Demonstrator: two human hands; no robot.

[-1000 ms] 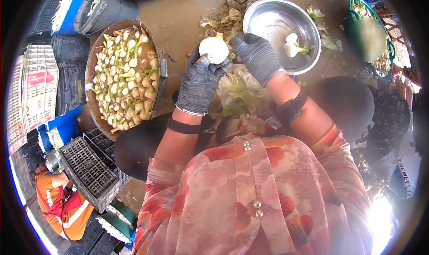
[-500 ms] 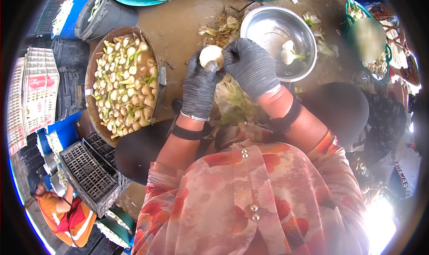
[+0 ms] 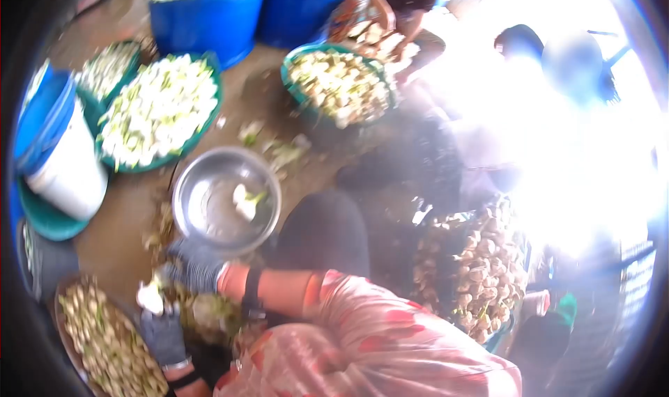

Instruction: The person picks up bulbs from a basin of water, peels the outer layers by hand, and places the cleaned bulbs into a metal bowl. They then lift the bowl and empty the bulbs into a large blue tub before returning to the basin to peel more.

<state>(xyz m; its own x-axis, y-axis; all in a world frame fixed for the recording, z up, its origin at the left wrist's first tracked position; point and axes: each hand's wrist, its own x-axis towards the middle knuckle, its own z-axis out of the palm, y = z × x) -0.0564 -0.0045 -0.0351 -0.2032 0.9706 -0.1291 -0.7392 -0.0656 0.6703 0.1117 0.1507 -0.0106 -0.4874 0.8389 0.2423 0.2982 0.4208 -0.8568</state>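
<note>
The left hand (image 3: 164, 333) clamps the bulb (image 3: 150, 298); the right hand (image 3: 198, 266) is too blurred to tell its fingers. Probably best to grip firmly, peeling beside the bowl (image 3: 202, 216).

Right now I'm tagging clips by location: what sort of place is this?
Likely a vegetable-trimming yard: green tubs of white bulbs, a steel bowl on the ground, left hand holding a peeled bulb.

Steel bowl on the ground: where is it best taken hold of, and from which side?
Probably pinch the steel bowl by its thin rim, at the near edge beside the right hand: it sits upright, open, nearly empty, with no handle showing.
</note>
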